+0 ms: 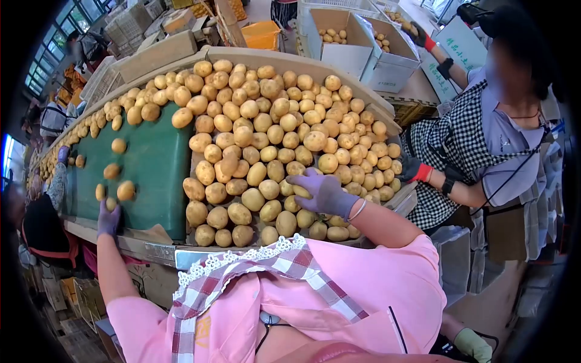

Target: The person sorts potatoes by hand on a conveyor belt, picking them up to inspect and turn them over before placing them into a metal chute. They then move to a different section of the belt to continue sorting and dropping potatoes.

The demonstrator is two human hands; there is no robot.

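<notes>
Many yellow-brown potatoes (251,109) lie heaped on the sorting table. My right hand (327,193), in a purple-grey glove, reaches over the front right of the heap, its fingers curled round a potato (301,192). At the near edge of the green conveyor belt (157,163), my left hand (108,221) in a purple glove is closed on a small potato (111,204). Just beyond that hand, a few loose potatoes (126,190) sit on the belt. The palm sides of both hands are hidden.
At the right, a co-worker in a checked apron (451,145) has a dark-gloved hand (414,170) by the heap's edge. Cardboard boxes (387,66) with potatoes stand behind the table. Another person's gloved hand (63,154) is at the belt's far left. A wooden rim (363,91) borders the heap.
</notes>
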